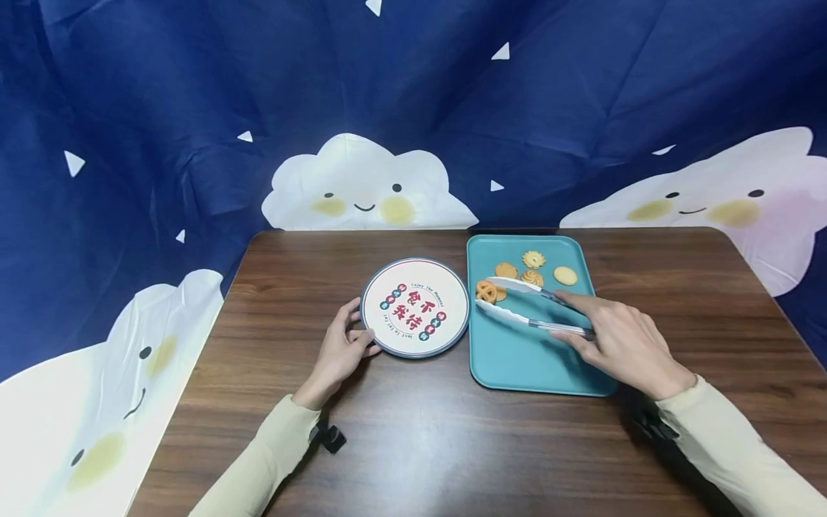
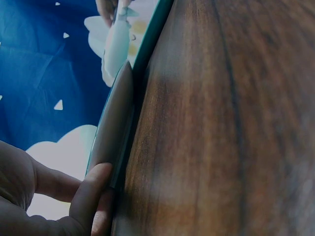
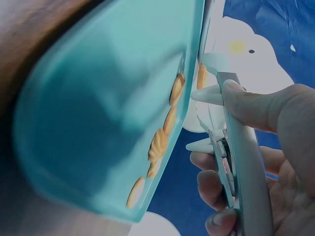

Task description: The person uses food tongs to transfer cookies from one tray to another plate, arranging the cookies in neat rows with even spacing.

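My left hand (image 1: 344, 343) holds the near-left rim of a round white plate (image 1: 420, 271) with red and blue print, its thumb at the rim. In the left wrist view the plate (image 2: 115, 123) shows edge-on beside the fingers (image 2: 91, 194). The right hand (image 1: 623, 343) grips metal tongs (image 1: 539, 324) with pale tips, over a teal tray (image 1: 517, 366). A pretzel-shaped cookie (image 1: 486, 291) sits between the tong tips at the tray's left side. In the right wrist view that cookie (image 3: 202, 76) appears raised off the tray. A round cookie (image 1: 501, 294) lies partly hidden behind it.
On the tray's far half lie a flower-shaped cookie (image 1: 533, 259), a swirled cookie (image 1: 532, 278), a brown round cookie (image 1: 506, 270) and a smooth pale one (image 1: 565, 276). The tray stands on a wooden table (image 1: 413, 416), close right of the plate. Behind hangs a blue curtain (image 1: 413, 86).
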`<action>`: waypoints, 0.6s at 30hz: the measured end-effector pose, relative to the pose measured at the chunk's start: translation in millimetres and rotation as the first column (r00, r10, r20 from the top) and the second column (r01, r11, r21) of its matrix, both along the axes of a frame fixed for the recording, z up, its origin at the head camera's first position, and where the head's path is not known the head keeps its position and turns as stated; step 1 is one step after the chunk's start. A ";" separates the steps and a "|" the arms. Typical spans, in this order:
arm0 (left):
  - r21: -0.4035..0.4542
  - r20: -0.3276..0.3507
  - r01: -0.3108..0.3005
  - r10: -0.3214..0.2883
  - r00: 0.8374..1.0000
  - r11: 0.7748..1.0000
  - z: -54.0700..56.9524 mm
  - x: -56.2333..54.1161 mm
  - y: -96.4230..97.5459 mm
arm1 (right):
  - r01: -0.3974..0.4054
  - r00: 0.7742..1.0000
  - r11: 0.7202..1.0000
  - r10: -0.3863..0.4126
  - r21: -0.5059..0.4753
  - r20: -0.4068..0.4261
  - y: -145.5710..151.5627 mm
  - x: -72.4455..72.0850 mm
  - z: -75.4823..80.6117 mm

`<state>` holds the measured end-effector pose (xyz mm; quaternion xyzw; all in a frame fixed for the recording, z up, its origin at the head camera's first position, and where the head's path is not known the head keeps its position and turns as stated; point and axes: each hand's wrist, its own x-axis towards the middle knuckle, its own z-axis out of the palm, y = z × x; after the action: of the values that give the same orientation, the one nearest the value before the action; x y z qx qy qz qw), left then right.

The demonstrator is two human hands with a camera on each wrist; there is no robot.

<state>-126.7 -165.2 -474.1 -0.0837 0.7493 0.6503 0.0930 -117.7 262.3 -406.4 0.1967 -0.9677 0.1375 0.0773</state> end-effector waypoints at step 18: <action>0.001 -0.008 0.007 -0.007 1.000 1.000 1.7 0.4 -0.5 | -0.107 0.994 0.994 0.107 -0.007 0.002 -51.5 -35.2 -4.0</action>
<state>-126.3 -165.7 -472.4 -0.0781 0.7496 0.6508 0.0923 -152.9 210.8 -410.5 0.2479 -0.9554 0.1450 0.0695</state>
